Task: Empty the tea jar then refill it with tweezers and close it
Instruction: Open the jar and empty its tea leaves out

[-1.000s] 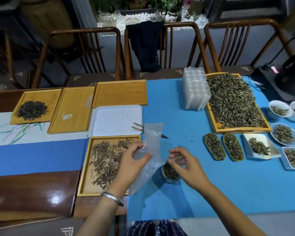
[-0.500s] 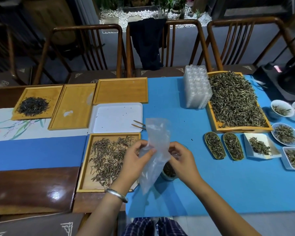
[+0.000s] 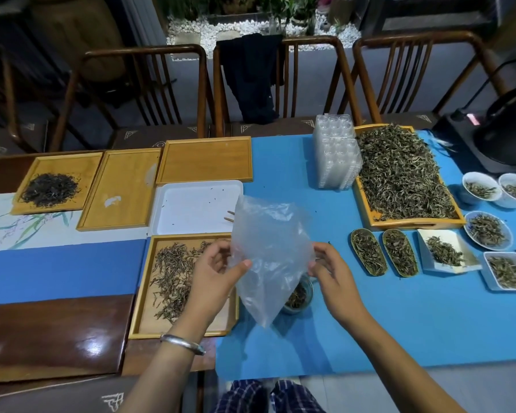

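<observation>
A clear plastic bag (image 3: pixel 268 251) hangs upright between both hands above the blue mat. My left hand (image 3: pixel 213 274) pinches its left edge and my right hand (image 3: pixel 332 274) pinches its right edge. The small round tea jar (image 3: pixel 300 296) stands on the mat behind the bag, lidless, with tea leaves inside, partly hidden by the plastic. The tweezers (image 3: pixel 229 216) lie at the white tray's right edge, mostly hidden behind the bag. A wooden tray (image 3: pixel 140 293) with loose tea leaves lies under my left hand.
A white tray (image 3: pixel 191 204) and three more wooden trays lie at the back left. A large tray of tea (image 3: pixel 399 174), stacked clear containers (image 3: pixel 335 156), scoops and several small dishes of tea fill the right side. Chairs stand behind the table.
My right hand left the jar and took the bag's right edge. The bag has been spread wider between both hands and now covers most of the tweezers.
</observation>
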A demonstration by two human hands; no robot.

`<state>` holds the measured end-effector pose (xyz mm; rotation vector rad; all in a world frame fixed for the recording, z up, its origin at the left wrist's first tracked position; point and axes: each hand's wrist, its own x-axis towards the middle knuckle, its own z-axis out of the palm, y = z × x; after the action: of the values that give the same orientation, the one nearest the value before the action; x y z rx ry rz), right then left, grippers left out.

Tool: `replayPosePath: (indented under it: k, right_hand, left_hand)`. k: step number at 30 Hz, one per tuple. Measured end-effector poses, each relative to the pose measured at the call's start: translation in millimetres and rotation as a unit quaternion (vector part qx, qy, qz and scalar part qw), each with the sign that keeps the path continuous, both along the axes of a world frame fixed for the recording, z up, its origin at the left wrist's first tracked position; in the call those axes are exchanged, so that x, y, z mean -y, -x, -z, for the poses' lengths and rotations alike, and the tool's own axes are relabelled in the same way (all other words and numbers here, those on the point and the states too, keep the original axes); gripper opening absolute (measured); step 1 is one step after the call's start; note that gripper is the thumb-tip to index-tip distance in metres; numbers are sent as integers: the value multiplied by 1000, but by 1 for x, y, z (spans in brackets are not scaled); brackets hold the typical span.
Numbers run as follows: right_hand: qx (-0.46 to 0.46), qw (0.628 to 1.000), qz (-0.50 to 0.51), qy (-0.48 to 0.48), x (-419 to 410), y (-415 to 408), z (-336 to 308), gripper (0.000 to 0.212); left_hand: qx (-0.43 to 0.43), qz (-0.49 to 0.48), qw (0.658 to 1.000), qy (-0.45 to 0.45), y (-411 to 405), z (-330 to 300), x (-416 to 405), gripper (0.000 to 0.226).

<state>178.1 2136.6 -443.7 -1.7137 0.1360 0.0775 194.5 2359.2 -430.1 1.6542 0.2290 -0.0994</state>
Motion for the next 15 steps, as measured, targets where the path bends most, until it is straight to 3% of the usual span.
replayPosePath:
  k: [7,10,12,15]
  right_hand:
    - [8,998,-45,-46,-29,-20,-17,74]
    - [5,999,-39,5,-39,-18,-17,91]
    - [21,999,26,40,-43,-13,-17,95]
    - [48,996,75,-1,-43,-5,-15,79]
  left_hand:
    - [46,71,996,-19,11,-5,16,61]
    - [88,35,992,-86,16,-7,20,63]
    - [102,-11,986,-129,19,-7,20,67]
    - [111,-37,977,-179,20,-4,17,61]
